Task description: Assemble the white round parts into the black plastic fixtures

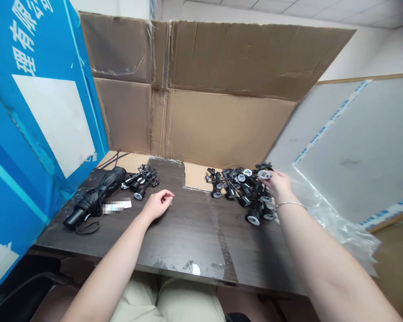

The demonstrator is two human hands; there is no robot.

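On the right of the dark table lies a pile of black tube-shaped parts (245, 199) with round white ends and thin black jointed pieces. My right hand (281, 185) reaches to the pile's far right side, its fingers closed on one such part (264, 175), whose white end faces me. The rest of that part is hidden by the pile and my fingers. My left hand (160, 204) rests on the table near the middle, loosely curled, with nothing visible in it. Just beyond it to the left sits a smaller group of the same parts (139, 195).
A black folded umbrella (100, 194) lies at the left beside a blurred white label (117, 205). Cardboard (231, 125) stands along the back, and a blue panel (53, 116) closes off the left. Clear plastic sheeting (336, 223) hangs over the right edge.
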